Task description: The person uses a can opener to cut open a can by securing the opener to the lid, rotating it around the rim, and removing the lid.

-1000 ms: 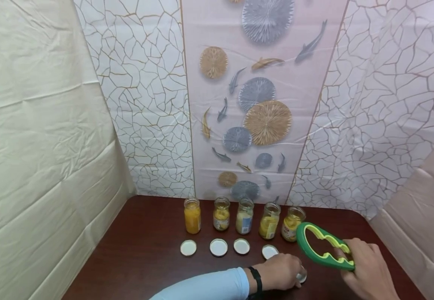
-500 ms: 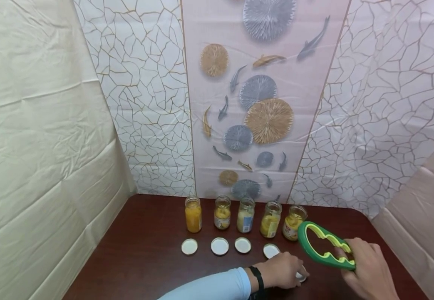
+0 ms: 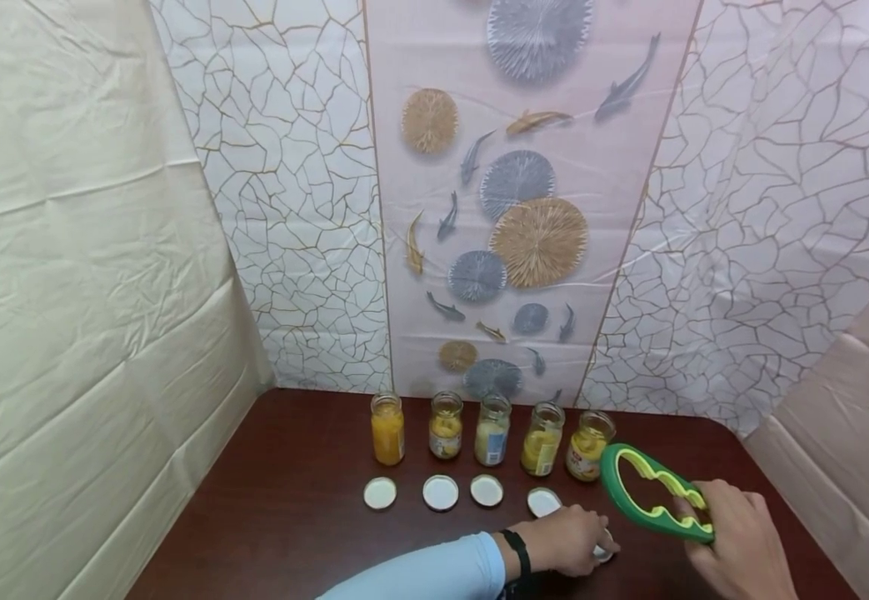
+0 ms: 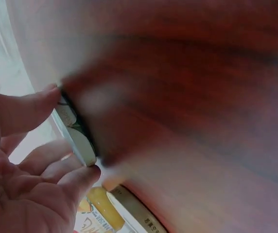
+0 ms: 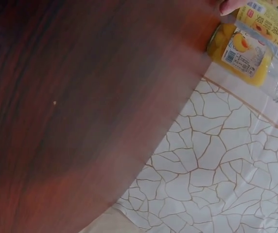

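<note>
My left hand [image 3: 575, 540] reaches across from the left and pinches a round jar lid [image 4: 78, 138] between thumb and fingertips. The lid stands on edge, close over the tabletop, in the left wrist view. My right hand [image 3: 737, 533] grips a green jar opener [image 3: 659, 522] with a scalloped lime inner edge, raised at the right. Just beyond the opener is the rightmost glass jar [image 3: 586, 457], uncapped, with yellow fruit inside. Another lid [image 3: 542, 500] lies pale side up, partly overlapped by my left hand in the head view.
Several uncapped jars stand in a row along the table's back, including an orange-filled jar [image 3: 387, 437] and a pale jar [image 3: 491, 442]. Before them lie more lids, among them a white lid [image 3: 440, 493]. Fabric [image 3: 314, 250] hangs behind the dark red table [image 3: 292, 500].
Over the last second the view has shifted slightly. My left hand stays at the lid and my right hand keeps hold of the jar opener, both nearly still.
</note>
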The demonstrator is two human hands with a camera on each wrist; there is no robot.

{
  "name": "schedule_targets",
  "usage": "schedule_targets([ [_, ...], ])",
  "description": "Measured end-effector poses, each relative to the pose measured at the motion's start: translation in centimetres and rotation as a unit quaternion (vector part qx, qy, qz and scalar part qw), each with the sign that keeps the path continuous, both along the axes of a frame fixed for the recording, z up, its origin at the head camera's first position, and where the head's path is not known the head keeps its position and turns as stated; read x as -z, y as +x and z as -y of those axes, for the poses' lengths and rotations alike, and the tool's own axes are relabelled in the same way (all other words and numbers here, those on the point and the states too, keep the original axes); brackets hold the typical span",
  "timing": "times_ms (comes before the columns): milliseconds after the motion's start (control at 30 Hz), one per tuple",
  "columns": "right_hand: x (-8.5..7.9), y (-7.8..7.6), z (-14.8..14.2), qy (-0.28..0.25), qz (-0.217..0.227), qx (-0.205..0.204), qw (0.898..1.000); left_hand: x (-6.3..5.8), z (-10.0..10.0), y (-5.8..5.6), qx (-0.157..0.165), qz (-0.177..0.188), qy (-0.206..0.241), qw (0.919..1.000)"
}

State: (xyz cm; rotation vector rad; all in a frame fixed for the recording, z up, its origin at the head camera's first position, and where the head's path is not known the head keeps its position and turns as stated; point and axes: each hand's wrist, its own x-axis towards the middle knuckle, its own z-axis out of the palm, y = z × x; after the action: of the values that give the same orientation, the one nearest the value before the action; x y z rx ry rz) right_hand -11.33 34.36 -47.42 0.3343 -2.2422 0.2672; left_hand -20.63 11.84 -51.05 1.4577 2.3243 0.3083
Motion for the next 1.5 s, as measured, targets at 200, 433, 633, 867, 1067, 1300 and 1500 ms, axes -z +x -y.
schedule_targets([
  [200, -0.4, -0.2, 0.5, 0.02, 0.001, -0.011, 1.0, 0.1, -0.7, -0.3, -0.044, -0.004, -0.02, 0.9988],
  [433, -0.2, -0.1, 0.5, 0.016, -0.002, -0.005, 1.0, 0.4, -0.8, -0.8, -0.072, -0.037, 0.007, 0.9967],
  [633, 0.2, 0.1, 0.1, 0.001, 0.0, 0.003, 1.0, 0.4, -1.0, -1.1, -0.095, -0.045, 0.018, 0.9943],
  [867, 0.1, 0.1, 0.0, -0.012, 0.005, 0.007, 1.0, 0.5, -2.2, -1.7, -0.126, -0.055, 0.028, 0.9901],
  [1067, 0.0, 0.0, 0.0, -0.009, -0.004, -0.006, 1.0, -0.1, -2.7, -1.4, -0.144, -0.045, 0.033, 0.988],
  [1300, -0.3, -0.2, 0.1, -0.006, -0.007, -0.014, 1.0, 0.4, -3.3, -1.8, -0.154, -0.047, 0.039, 0.9861],
  [1500, -0.1, 0.0, 0.1, -0.007, -0.004, -0.005, 1.0, 0.2, -3.1, -1.6, -0.169, -0.043, 0.025, 0.9843],
])
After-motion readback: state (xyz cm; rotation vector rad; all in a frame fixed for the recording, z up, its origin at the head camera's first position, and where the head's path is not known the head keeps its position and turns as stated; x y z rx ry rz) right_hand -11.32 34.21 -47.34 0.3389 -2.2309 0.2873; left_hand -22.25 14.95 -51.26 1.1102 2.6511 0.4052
